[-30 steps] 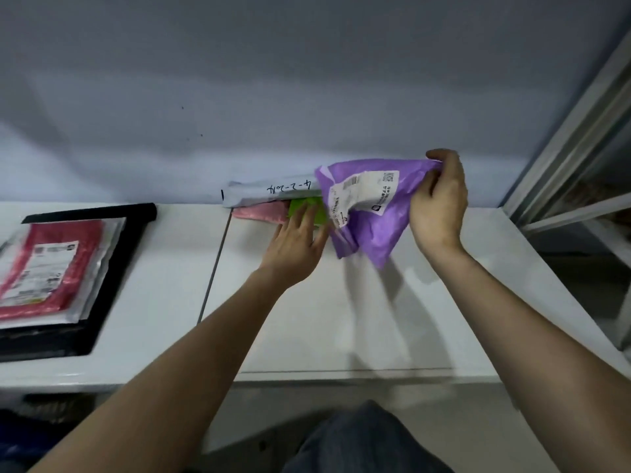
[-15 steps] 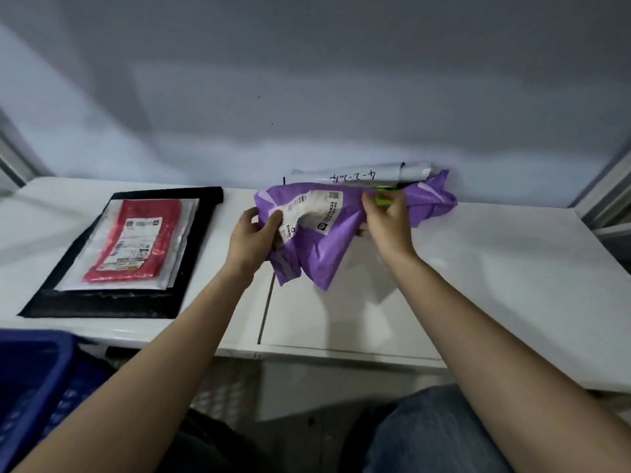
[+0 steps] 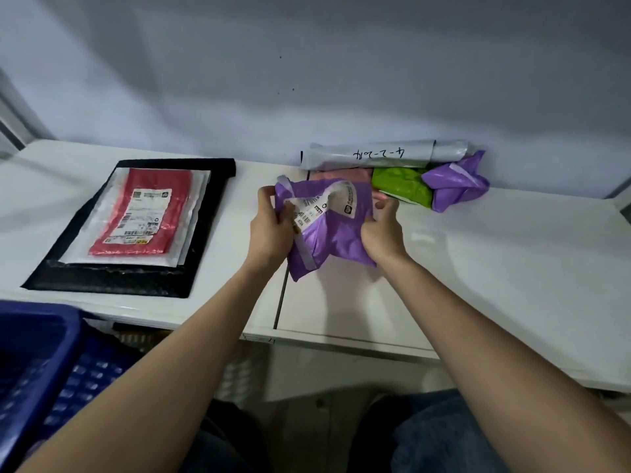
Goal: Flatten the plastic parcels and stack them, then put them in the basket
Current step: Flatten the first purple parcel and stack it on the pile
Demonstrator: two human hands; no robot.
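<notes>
Both hands are gripping a crumpled purple parcel (image 3: pixel 329 227) just above the white table (image 3: pixel 495 268). The left hand (image 3: pixel 271 227) is pinching its left edge by the shipping label (image 3: pixel 321 204), and the right hand (image 3: pixel 384 233) is closing on its right edge, so the parcel is hanging between the two grips with its long axis running left to right. The stack (image 3: pixel 136 216) of flattened parcels, red one on top, is lying well to the left of the purple parcel, nearer the left hand. Behind the purple parcel, against the wall, a grey roll (image 3: pixel 375 155), a green parcel (image 3: pixel 399 186) and another purple one (image 3: pixel 454 184) are waiting. The blue basket (image 3: pixel 37 363) is sitting below the stack, off the table. Judging from this, flattening comes next, then a leftward carry.
</notes>
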